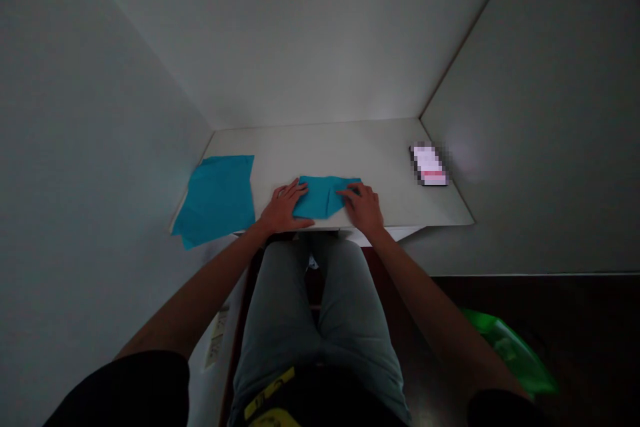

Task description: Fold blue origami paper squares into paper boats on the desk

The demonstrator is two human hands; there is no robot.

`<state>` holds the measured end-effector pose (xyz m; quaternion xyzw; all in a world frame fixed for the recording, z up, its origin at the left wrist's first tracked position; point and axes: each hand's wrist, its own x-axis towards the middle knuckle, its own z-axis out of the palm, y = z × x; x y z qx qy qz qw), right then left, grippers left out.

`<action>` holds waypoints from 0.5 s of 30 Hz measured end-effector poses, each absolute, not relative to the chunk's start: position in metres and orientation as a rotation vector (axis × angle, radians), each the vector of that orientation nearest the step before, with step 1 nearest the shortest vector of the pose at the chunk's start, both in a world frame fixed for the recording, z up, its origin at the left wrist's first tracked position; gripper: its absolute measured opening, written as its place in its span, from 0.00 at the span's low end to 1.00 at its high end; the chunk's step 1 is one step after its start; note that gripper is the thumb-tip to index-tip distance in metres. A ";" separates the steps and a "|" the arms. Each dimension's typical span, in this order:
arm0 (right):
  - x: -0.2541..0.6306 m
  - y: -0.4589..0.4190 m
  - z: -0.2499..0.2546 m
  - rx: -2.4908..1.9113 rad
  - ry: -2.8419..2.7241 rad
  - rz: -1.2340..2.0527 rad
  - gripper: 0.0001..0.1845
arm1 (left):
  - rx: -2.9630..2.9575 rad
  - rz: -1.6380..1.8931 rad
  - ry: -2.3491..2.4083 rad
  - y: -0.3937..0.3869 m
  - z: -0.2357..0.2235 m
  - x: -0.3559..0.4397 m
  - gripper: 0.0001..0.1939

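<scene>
A folded piece of blue cloth [316, 197] lies flat near the front edge of the white tabletop, with a short upright crease right of its middle. My left hand [283, 209] rests over its left end, fingers spread and thumb stretched along the near edge. On the right end, my right hand [365, 205] touches the cloth with its fingertips, fingers apart and slightly bent; its thumb is hard to make out. A larger blue cloth sheet [219, 199] is spread at the tabletop's left end, its near corner hanging over the edge.
A phone [429, 165] with a lit, blurred screen lies at the right end of the white tabletop [330, 145]. Walls enclose the tabletop on the left, back and right. A green plastic object [515, 350] stands low on the dark floor at right.
</scene>
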<state>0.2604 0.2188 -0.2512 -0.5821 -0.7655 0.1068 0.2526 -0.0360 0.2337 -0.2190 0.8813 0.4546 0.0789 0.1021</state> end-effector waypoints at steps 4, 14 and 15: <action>0.260 0.216 -0.247 -1.548 -2.142 0.302 0.19 | 2.598 0.257 1.307 0.232 -0.217 -0.037 0.43; 0.263 0.213 -0.246 -1.595 -2.267 0.202 0.25 | 2.618 0.233 1.167 0.230 -0.217 -0.032 0.36; 0.265 0.213 -0.247 -1.614 -2.286 0.185 0.25 | 2.610 0.248 1.147 0.230 -0.218 -0.031 0.38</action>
